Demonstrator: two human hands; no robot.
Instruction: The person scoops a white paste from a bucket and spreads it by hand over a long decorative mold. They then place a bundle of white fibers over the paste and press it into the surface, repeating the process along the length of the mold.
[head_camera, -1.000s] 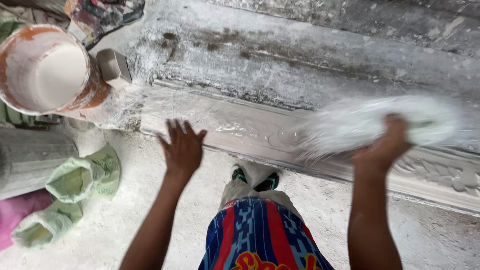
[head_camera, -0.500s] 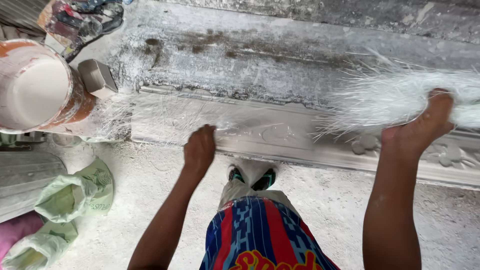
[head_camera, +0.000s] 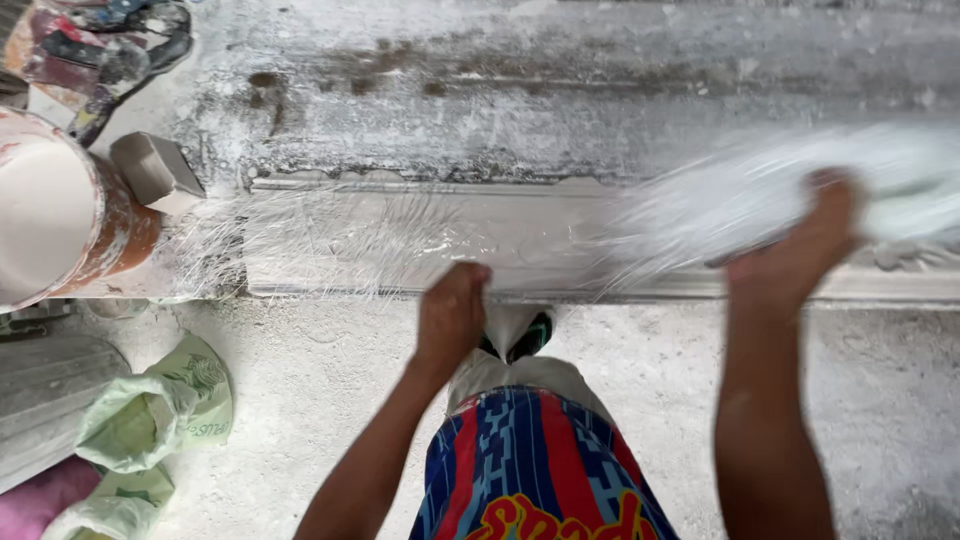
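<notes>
White fibre wad (head_camera: 780, 200), blurred | right hand (head_camera: 800, 255) grips it | left hand (head_camera: 452, 315) apparently clenched

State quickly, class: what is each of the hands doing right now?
Left hand: closed, fingers curled onto thin white fibres spread on the long mould.
Right hand: closed on a blurred white fibre bundle.

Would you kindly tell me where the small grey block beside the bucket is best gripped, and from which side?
Judging by its pose, grip the block across its two long flat sides, coming from above and the right. The bucket crowds its left side, while its top and right stand free. The left hand is nearest.
</notes>
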